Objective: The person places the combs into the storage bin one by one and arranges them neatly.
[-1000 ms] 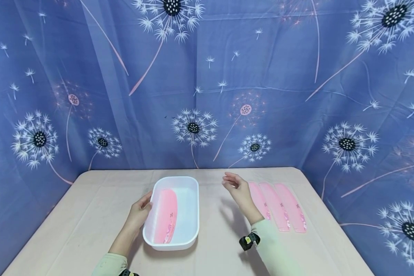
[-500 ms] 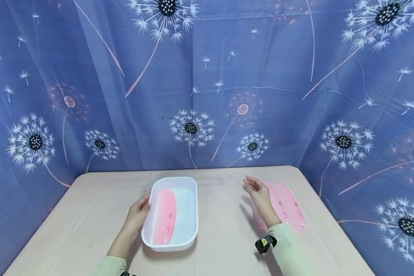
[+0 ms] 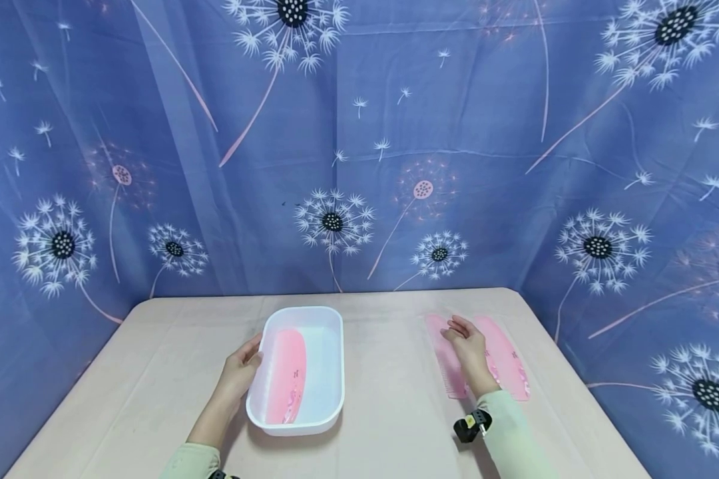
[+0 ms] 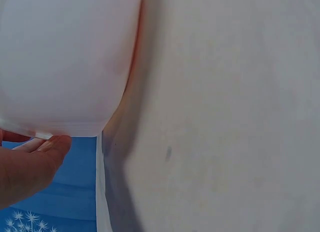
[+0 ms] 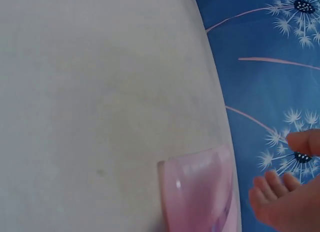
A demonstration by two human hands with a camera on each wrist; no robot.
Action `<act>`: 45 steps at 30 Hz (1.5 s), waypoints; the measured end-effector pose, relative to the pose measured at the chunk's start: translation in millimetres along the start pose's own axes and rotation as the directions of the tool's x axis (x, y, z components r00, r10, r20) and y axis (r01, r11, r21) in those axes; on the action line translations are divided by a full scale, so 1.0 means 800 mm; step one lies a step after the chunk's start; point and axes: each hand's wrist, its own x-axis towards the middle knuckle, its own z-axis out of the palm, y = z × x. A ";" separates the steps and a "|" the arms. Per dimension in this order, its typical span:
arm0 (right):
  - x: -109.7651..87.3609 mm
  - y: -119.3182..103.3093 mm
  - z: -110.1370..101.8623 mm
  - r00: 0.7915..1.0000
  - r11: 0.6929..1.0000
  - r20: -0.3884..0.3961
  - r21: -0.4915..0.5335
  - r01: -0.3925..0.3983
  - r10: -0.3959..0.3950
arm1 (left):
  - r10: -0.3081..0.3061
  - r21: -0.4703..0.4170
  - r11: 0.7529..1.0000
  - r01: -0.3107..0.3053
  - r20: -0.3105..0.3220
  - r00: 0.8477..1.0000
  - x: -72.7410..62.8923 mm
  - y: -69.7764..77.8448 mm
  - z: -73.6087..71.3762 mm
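My left hand (image 3: 239, 369) grips the left side of a white plastic tub (image 3: 325, 372); in the left wrist view the thumb lies at the rim of the tub (image 4: 65, 66). One pink comb (image 3: 286, 372) lies lengthwise inside, along the tub's left wall. On the right, my right hand (image 3: 470, 352) hovers over several pink combs laid side by side, its thumb and fingers apart and holding nothing. The left comb (image 3: 445, 352) and the right comb (image 3: 506, 356) show; the hand partly hides the middle one. A pink comb (image 5: 197, 192) also appears in the right wrist view, beside the hand (image 5: 287, 207).
A pale cloth covers the table (image 3: 383, 399). Behind and at both sides hangs a blue curtain (image 3: 371, 219) with dandelion prints. A black camera band (image 3: 473, 426) sits on the right wrist.
My right hand has moved right and down, from left of the combs to above them. The left hand, the tub and the comb in it have stayed put.
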 end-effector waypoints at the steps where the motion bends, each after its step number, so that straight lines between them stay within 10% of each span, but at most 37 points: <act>1: -0.001 0.001 -0.002 1.000 1.000 -0.003 -0.011 -0.015 0.015 | 0.001 -0.001 1.000 -0.001 0.000 1.000 0.000 0.000 0.000; 23: -0.011 0.010 -0.003 0.996 0.982 -0.010 -0.168 -0.092 0.092 | 0.001 -0.005 1.000 -0.001 0.005 1.000 0.000 0.001 0.001; 30: -0.011 0.015 0.006 0.999 0.926 0.003 -0.377 -0.029 0.033 | 0.009 -0.001 1.000 -0.009 0.010 1.000 -0.001 0.002 0.001; 45: -0.011 0.017 0.009 0.999 0.872 0.029 -0.489 -0.013 0.031 | 0.007 0.008 1.000 -0.007 0.015 1.000 0.000 0.002 0.001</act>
